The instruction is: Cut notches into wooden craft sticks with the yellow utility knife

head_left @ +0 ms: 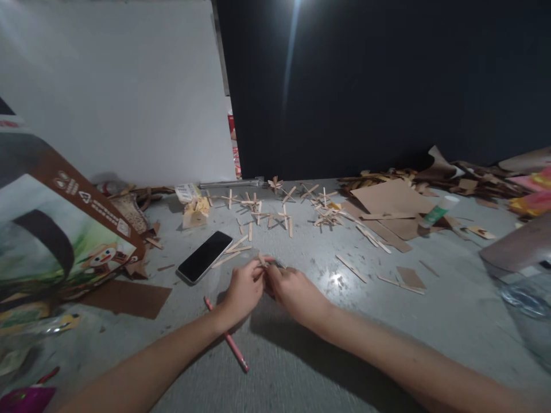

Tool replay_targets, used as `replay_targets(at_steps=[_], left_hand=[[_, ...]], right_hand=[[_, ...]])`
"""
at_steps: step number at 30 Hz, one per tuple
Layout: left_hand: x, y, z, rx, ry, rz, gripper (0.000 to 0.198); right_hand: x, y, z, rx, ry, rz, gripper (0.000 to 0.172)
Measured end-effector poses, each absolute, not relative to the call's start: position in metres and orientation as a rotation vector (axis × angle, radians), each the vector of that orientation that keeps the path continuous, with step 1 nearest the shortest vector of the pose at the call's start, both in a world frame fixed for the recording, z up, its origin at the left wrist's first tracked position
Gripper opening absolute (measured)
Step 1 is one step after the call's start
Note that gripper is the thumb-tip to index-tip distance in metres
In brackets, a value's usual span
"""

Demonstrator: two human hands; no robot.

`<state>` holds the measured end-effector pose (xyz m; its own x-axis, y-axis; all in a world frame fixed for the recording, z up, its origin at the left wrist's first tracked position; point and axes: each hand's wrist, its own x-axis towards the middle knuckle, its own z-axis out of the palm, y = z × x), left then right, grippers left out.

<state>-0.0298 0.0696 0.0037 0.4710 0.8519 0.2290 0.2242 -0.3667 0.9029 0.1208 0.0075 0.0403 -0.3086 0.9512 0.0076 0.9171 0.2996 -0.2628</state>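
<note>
My left hand and my right hand meet over the grey table, fingers bent together. Between the left fingertips, a short wooden stick piece pokes up. The right fingers are closed around something small that I cannot make out, with a dark sliver showing near their tips. Just left of the hands lies a black phone, with loose wooden sticks beside it. A pink pencil passes under my left wrist. Beyond the hands are several small crossed-stick shapes.
A large printed bag stands at the left. Brown cardboard pieces and a green-and-white glue stick lie at the right, near a cylinder. Scraps line the back by the black panel.
</note>
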Motion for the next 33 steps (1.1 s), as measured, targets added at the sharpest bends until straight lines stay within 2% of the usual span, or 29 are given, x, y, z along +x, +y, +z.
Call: replay_targets(at_steps=[5,9,13,17,24,29,33], left_hand=[[-0.033,0.070,0.004,2.010,0.885,0.903,0.031],[-0.031,0.070,0.003,1.893,0.883,0.882,0.033],[-0.027,0.065,0.006,1.781,0.902,0.869,0.049],[-0.029,0.059,0.010,1.896,0.898,0.899,0.064],[-0.036,0.058,0.009,2.177,0.836,0.894,0.044],[-0.031,0.057,0.011,2.069,0.929,0.942,0.043],[-0.029,0.054,0.010,2.034,0.937,0.921,0.042]], right_hand=[[0.124,0.005,0.045,-1.719,-2.440,0.326,0.033],[0.124,0.005,0.050,-1.751,-2.465,0.307,0.026],[0.121,0.005,0.051,-1.759,-2.484,0.187,0.021],[0.121,0.002,0.058,-1.796,-2.452,0.241,0.018],[0.121,-0.007,0.066,-1.810,-2.517,0.104,0.031],[0.111,-0.008,0.053,-1.739,-2.581,-0.204,0.025],[0.110,-0.006,0.054,-1.763,-2.575,-0.178,0.025]])
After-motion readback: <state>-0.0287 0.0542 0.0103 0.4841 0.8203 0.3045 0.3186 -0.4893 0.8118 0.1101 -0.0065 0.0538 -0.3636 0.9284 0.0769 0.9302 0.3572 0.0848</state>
